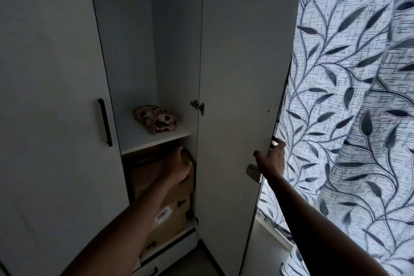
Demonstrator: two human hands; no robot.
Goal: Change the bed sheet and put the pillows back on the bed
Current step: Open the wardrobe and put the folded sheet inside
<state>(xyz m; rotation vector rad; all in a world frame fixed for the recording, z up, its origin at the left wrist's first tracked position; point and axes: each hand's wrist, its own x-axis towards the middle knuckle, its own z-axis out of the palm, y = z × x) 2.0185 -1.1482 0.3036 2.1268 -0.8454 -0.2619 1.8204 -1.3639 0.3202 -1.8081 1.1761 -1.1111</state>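
At the wardrobe [134, 40]: we stand close in dim light, looking forward and down with both bare arms stretched out ahead.
Open door [242, 63]: it is swung out toward us on the right, its inner face showing, with a metal hinge [198, 106] at mid height.
Shut door [51, 96]: it stays closed on the left and carries a dark vertical handle [105, 122].
Cloth [155, 120]: a folded tan piece with dark floral print lies alone on the white shelf [143, 139], toward the back and right of it, inside the open bay.
Box [170, 208]: a brown cardboard carton fills the compartment under the shelf, a white barcode label [163, 213] on its front.
Left hand [179, 167]: we reach it into the lower compartment, in front of the box's upper part, fingers loosely apart and holding nothing. Whether they touch the cardboard we cannot tell.
Right hand [272, 159]: we grip the free edge of the open door, thumb laid on the inner face and fingers curled round the edge to the far side.
Curtain [349, 74]: white fabric printed with dark leaves and vines hangs just beyond the open door, lit from behind.
Drawer [161, 262]: a white front sits below the box at the foot of the wardrobe.
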